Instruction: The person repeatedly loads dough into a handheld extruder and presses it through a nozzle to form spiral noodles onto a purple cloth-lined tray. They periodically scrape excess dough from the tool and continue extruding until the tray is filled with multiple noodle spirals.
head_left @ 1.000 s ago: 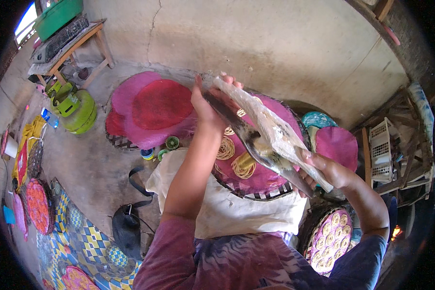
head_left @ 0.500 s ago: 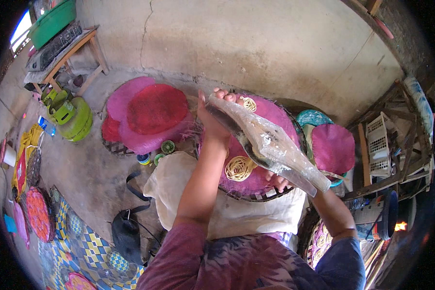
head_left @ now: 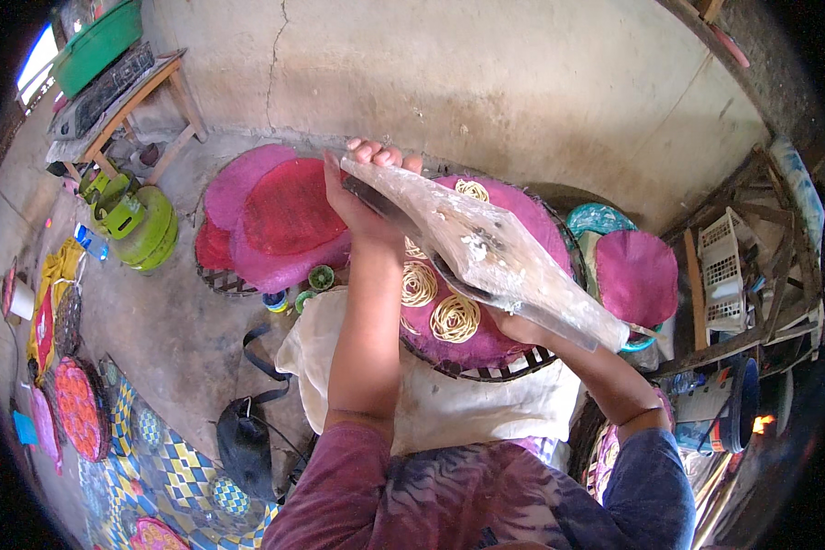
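A long wooden tool [head_left: 495, 246], pale, smeared with white paste and made of two stacked handle-like pieces, is held slantwise over a round pink mat [head_left: 545, 215]; it looks like a hand press. My left hand [head_left: 367, 197] is closed around its upper left end, fingertips over the far edge. My right hand [head_left: 513, 325] holds it from below toward the lower right, most of its fingers hidden by the wood. Coils of pale noodle-like strands, including one coil [head_left: 455, 319], lie on the mat beneath. The mat rests on a dark woven tray [head_left: 486, 374].
Red and pink round mats [head_left: 298, 206] lie at left, near small green cups [head_left: 321, 277]. A pale cloth [head_left: 486, 412] covers my lap. At right stand a teal basin [head_left: 600, 218] with a pink mat and a wooden rack [head_left: 779, 275]. A fire [head_left: 762, 424] burns at far right.
The tool and both my hands have shifted left, the left hand also slightly up. More coils now show on the mat beside the tool. Both hands still hold it.
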Motion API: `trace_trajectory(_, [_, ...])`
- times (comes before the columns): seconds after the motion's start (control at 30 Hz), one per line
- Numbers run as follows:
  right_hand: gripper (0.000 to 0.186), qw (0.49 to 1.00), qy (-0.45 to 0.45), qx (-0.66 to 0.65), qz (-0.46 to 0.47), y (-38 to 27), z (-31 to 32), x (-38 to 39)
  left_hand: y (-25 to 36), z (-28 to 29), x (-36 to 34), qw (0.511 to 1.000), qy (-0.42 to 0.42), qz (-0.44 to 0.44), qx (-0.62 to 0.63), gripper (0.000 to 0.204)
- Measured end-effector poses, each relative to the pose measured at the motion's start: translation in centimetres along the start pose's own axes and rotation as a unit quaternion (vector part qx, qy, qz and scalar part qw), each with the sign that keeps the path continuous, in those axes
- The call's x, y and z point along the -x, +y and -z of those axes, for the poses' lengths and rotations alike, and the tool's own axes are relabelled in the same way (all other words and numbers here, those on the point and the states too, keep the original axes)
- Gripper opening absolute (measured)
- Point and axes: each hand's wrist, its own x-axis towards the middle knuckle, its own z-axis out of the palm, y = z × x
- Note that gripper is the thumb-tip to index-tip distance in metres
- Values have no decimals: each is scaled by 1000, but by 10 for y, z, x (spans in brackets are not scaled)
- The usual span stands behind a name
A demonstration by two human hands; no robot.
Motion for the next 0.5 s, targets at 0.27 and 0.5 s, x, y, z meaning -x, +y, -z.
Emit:
trace_trajectory(0.27, [82,996,-23,-52,-63,-88,9,100,-48,-14,-1,974,110,71,-184,67])
trace_trajectory(0.5, [78,961,116,43,-248,-101,4,134,-112,54,20,965,209,156,-9,63])
